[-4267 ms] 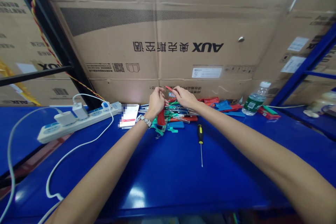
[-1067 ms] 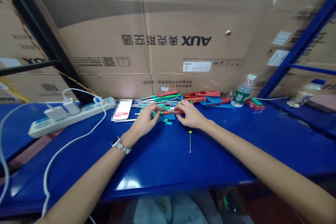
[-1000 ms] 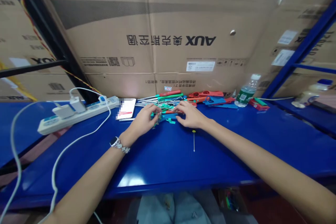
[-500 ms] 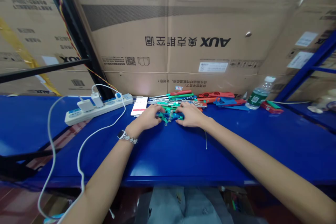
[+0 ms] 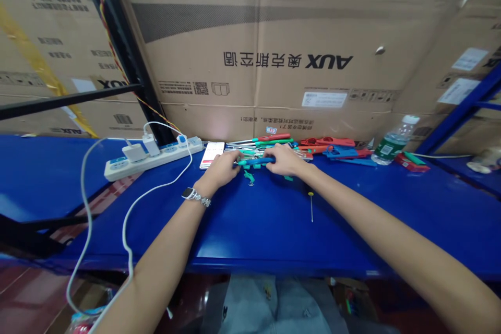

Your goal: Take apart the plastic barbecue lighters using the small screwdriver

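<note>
My left hand [image 5: 224,168] and my right hand [image 5: 285,160] face each other over the blue shelf top [image 5: 250,229]. Between them is a blue and green tool [image 5: 256,162], lying crosswise, with its ends in the closed fingers of both hands. Small green pieces [image 5: 249,177] lie just below it. Behind the hands is a pile of tools with red and green handles [image 5: 274,140]. A white phone-like item [image 5: 213,155] lies beside my left hand. A thin pin with a yellow head [image 5: 311,206] rests nearer the front, below my right forearm.
A white power strip [image 5: 154,159] with plugs and a loose cable is on the left. Red clips [image 5: 329,141], blue clips [image 5: 346,154], a water bottle [image 5: 395,141] and a red box [image 5: 412,163] stand right. Large cartons [image 5: 274,26] rise behind.
The camera view has shifted slightly. Both hands have closed on the blue and green tool, which now lies level between them. The clear piece seen between the hands is no longer visible.
</note>
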Motion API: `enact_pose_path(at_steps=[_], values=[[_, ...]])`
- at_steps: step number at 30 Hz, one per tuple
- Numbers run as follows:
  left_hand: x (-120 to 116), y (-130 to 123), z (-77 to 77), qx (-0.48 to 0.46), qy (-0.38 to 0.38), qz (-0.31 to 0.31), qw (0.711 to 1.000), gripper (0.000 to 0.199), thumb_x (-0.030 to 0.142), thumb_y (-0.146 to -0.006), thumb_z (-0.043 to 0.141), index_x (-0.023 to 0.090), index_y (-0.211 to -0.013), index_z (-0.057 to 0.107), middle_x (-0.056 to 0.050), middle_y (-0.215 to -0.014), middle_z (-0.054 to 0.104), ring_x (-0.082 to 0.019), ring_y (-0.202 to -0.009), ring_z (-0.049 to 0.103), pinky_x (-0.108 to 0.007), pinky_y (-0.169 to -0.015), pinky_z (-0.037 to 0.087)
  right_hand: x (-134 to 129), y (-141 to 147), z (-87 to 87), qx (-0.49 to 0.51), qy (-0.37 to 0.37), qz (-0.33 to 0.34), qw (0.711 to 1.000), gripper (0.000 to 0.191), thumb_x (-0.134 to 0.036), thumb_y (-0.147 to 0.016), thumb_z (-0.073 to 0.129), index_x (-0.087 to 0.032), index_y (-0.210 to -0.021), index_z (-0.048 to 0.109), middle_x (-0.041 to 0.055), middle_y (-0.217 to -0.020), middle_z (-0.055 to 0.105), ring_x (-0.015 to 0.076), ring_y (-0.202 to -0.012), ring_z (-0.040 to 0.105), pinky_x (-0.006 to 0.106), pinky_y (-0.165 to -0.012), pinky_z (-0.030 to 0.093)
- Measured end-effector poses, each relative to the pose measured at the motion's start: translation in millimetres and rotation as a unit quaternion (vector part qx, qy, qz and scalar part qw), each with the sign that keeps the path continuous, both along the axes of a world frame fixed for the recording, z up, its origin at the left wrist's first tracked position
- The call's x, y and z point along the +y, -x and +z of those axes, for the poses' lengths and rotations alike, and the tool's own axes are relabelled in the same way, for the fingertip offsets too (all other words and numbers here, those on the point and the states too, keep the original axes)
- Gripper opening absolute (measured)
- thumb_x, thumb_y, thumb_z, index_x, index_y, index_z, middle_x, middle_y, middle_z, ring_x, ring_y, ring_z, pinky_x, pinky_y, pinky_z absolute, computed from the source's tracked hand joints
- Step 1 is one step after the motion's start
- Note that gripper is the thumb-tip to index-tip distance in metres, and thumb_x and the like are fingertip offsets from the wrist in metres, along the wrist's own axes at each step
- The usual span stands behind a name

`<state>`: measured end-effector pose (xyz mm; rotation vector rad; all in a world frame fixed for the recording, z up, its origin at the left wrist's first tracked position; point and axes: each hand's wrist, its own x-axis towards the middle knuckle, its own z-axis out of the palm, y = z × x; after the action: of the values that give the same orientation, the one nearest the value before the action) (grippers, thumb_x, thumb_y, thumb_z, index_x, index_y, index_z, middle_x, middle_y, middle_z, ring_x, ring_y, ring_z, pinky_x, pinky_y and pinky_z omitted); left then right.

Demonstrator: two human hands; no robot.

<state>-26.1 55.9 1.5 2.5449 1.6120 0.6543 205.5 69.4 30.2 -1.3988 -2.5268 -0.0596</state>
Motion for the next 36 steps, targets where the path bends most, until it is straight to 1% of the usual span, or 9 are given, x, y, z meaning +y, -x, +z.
enact_pose_path(at_steps=[6, 12, 15, 19, 25, 27, 30, 33, 36], values=[[-10, -2, 13.3, -0.043, -0.053, -0.017, 0.997, 0.04, 0.017, -0.085, 0.063, 0.017, -0.125, 0.06, -0.014, -0.123, 0.066, -0.028, -0.106, 0.066, -0.046, -0.096, 0.05, -2, -3, 9.4, 0.089, 0.043, -0.013, 0.995, 0.021, -0.019, -0.076, 0.061, -0.022, -0.092, 0.075, 0.0031, -0.079, 0.073, 0.0206, -0.072, 0.061, 0.029, -0.066, 0.037], [-27, -12, 23.3, -0.066, -0.052, -0.115, 0.99, 0.035, 0.033, -0.084, 0.074, 0.02, -0.114, 0.065, -0.01, -0.116, 0.069, -0.026, -0.102, 0.066, -0.041, -0.09, 0.053, -25, -17, 7.9, 0.109, 0.073, -0.007, 0.991, 0.015, -0.018, -0.078, 0.055, -0.019, -0.067, 0.064, 0.0025, -0.067, 0.069, 0.018, -0.067, 0.059, 0.027, -0.06, 0.035], [-42, -26, 25.7, -0.065, -0.033, -0.149, 0.986, 0.042, 0.048, -0.086, 0.073, 0.021, -0.118, 0.066, -0.009, -0.112, 0.072, -0.026, -0.099, 0.068, -0.039, -0.086, 0.053, -51, -19, 2.0, 0.092, 0.051, -0.004, 0.994, 0.014, -0.019, -0.079, 0.056, -0.02, -0.081, 0.071, 0.0043, -0.079, 0.073, 0.0212, -0.077, 0.063, 0.029, -0.066, 0.039], [-63, -38, 21.5, -0.044, 0.003, -0.177, 0.983, 0.036, 0.05, -0.101, 0.05, 0.022, -0.114, 0.069, -0.007, -0.102, 0.074, -0.023, -0.094, 0.07, -0.036, -0.084, 0.053, -80, -18, -13.5, 0.045, 0.04, 0.027, 0.998, 0.029, -0.016, -0.083, 0.052, -0.021, -0.104, 0.071, 0.0089, -0.102, 0.072, 0.0244, -0.089, 0.065, 0.034, -0.076, 0.042], [-75, -29, -1.9, 0.02, 0.012, -0.165, 0.986, 0.042, 0.048, -0.103, 0.048, 0.024, -0.132, 0.064, -0.011, -0.122, 0.067, -0.026, -0.104, 0.068, -0.039, -0.087, 0.055, -96, -35, -28.0, 0.099, 0.072, 0.071, 0.99, 0.051, -0.015, -0.076, 0.06, -0.022, -0.126, 0.06, 0.0112, -0.125, 0.062, 0.0289, -0.12, 0.055, 0.045, -0.1, 0.039], [-75, -25, -7.9, 0.043, 0.0, -0.171, 0.984, 0.04, 0.046, -0.104, 0.045, 0.022, -0.129, 0.066, -0.012, -0.118, 0.066, -0.026, -0.102, 0.068, -0.039, -0.086, 0.055, -97, -46, -28.1, 0.129, 0.027, 0.04, 0.99, 0.047, -0.015, -0.076, 0.06, -0.023, -0.123, 0.06, 0.011, -0.126, 0.061, 0.029, -0.121, 0.054, 0.045, -0.101, 0.039], [-71, -25, -11.8, 0.075, -0.031, -0.186, 0.979, 0.039, 0.042, -0.105, 0.041, 0.02, -0.121, 0.069, -0.012, -0.111, 0.066, -0.027, -0.102, 0.066, -0.041, -0.089, 0.053, -99, -61, -28.7, 0.152, -0.03, -0.092, 0.984, 0.017, -0.026, -0.086, 0.057, -0.021, -0.101, 0.06, 0.0102, -0.104, 0.067, 0.0279, -0.101, 0.062, 0.039, -0.085, 0.044], [-65, -33, -9.7, 0.1, -0.052, -0.188, 0.976, 0.04, 0.041, -0.106, 0.038, 0.02, -0.121, 0.068, -0.012, -0.111, 0.067, -0.028, -0.102, 0.064, -0.042, -0.09, 0.051, -100, -69, -31.0, 0.127, 0.006, -0.221, 0.967, 0.016, -0.037, -0.09, 0.055, -0.023, -0.097, 0.053, 0.0059, -0.083, 0.068, 0.0257, -0.077, 0.065, 0.034, -0.065, 0.039], [-58, -49, -3.4, 0.105, -0.056, -0.201, 0.972, 0.042, 0.044, -0.106, 0.037, 0.019, -0.12, 0.068, -0.012, -0.111, 0.068, -0.028, -0.103, 0.065, -0.043, -0.091, 0.05, -99, -67, -33.0, 0.078, 0.058, -0.274, 0.957, 0.019, -0.037, -0.089, 0.057, -0.024, -0.101, 0.052, 0.0062, -0.083, 0.071, 0.0275, -0.075, 0.068, 0.033, -0.061, 0.036]])
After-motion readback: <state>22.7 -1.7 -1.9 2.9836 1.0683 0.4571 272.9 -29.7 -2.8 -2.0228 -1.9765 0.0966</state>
